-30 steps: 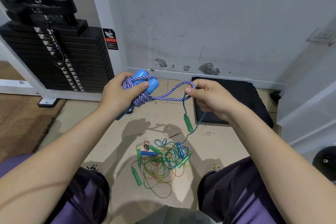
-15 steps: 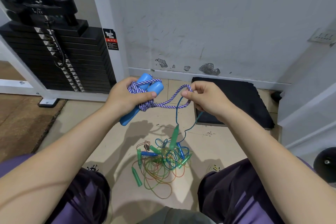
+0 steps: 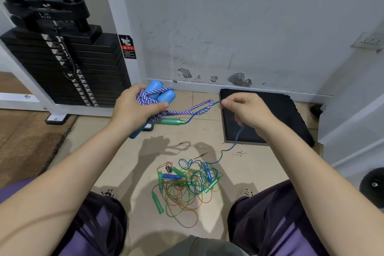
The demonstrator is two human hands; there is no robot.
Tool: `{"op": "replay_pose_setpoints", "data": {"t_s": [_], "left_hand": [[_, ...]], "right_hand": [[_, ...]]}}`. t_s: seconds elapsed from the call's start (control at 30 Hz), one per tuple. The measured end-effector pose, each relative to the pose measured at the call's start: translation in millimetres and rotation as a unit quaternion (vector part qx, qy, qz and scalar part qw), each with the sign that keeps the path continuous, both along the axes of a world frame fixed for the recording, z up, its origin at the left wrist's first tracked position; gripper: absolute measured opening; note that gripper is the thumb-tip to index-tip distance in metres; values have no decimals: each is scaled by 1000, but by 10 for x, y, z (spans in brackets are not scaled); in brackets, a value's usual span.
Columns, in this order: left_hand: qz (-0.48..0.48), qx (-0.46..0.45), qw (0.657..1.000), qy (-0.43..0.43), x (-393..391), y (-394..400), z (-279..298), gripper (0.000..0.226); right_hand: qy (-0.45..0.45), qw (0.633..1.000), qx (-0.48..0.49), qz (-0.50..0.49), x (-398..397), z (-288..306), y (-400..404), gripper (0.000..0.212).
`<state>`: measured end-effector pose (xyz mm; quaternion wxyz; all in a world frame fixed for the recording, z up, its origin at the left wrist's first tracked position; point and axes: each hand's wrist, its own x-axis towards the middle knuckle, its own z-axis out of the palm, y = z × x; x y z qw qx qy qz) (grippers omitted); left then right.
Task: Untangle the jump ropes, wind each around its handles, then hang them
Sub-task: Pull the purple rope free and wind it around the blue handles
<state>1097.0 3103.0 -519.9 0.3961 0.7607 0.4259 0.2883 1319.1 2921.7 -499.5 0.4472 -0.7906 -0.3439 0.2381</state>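
Progress, my read: early. Left hand (image 3: 133, 110) is wrapped tight around the purple-and-white braided jump rope with fat blue handles (image 3: 160, 94), mostly wound, one loop loose. Right hand (image 3: 247, 110) pinches a thin blue plastic cord (image 3: 234, 141) threaded through that loop, green handle (image 3: 172, 121) dangling. Left to do: free the cord, sort the tangled pile of thin coloured ropes (image 3: 185, 183) mid-floor (image 3: 124, 162), hang everything. Writing: red-and-black warning sticker (image 3: 127, 47) on the weight-stack frame, unreadable.

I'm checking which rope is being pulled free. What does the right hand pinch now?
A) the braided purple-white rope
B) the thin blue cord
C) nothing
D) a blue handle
B: the right hand pinches the thin blue cord, which runs to a green handle by the left hand.
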Motion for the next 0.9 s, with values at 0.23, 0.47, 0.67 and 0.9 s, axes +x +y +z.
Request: {"op": "replay_pose_setpoints", "data": {"t_s": [0.23,0.47,0.67,0.9], "left_hand": [[-35,2,999,-8,13,-51,6,42],[-49,-4,998,-28,8,-85,33,39],[-96,-56,990,-88,5,-129,79,36],[-109,-67,986,-109,-10,-139,80,36]], "right_hand": [[9,992,-98,84,-20,37,-37,13],[119,986,-34,110,-41,-39,-17,15],[183,973,-11,139,-68,17,1,17],[167,976,-8,137,-67,21,-24,7]]}}
